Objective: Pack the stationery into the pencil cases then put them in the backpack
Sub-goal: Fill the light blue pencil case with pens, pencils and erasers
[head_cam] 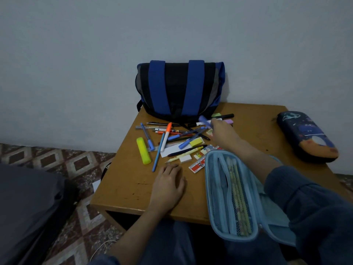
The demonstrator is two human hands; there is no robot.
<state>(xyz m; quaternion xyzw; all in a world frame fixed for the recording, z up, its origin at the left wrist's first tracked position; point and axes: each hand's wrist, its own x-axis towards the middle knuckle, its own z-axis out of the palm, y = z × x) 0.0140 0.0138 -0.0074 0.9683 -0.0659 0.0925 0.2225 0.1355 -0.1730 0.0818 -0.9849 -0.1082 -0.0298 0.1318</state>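
**Blue pen in the grip, open case lying toward us**

Our right hand (222, 131) reaches over the heap of stationery (172, 138) and, as far as the blur allows, pinches a plastic blue pen (204, 119) that sticks out up and to the left. The light-blue pencil case (234, 238) lies open just toward us from that grip, its long axis running near to far, so the pen must turn to match. Its soft fabric holds a mesh pocket of slim pencils (236, 188). Our left hand (169, 180) rests flat and relaxed on the smooth wooden table (124, 184). The dark hard-shelled case (307, 136) sits well apart; the backpack (179, 88) stands against the wall.
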